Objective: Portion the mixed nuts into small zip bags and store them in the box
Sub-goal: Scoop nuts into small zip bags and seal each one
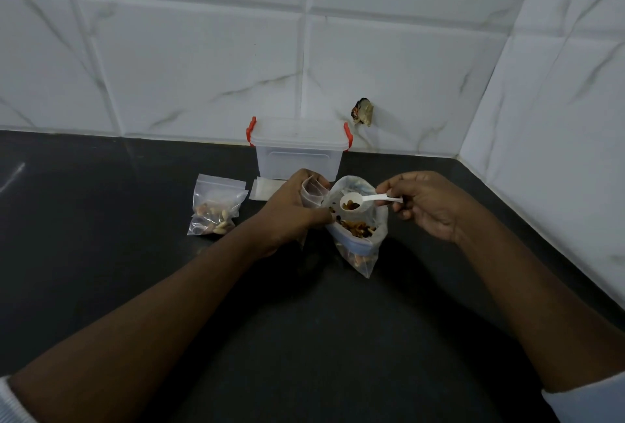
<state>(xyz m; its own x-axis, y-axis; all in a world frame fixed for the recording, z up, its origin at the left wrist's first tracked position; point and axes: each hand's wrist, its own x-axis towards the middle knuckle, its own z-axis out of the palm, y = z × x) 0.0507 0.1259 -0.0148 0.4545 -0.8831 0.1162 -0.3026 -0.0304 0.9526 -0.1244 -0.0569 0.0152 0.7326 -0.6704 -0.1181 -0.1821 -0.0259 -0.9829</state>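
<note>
My left hand (293,209) grips a small clear zip bag (313,193), holding its mouth up and open. My right hand (427,204) pinches the handle of a white plastic spoon (367,201) whose bowl carries a few nuts. The spoon hovers over the large open bag of mixed nuts (360,231), just right of the small bag. A filled small zip bag (216,211) lies on the counter to the left. The clear box (297,148) with red latches stands behind, its lid closed.
A flat stack of unused small zip bags (262,188) lies just in front of the box. The dark counter (101,219) meets tiled walls at the back and on the right. A dark damaged spot (363,112) marks the back wall.
</note>
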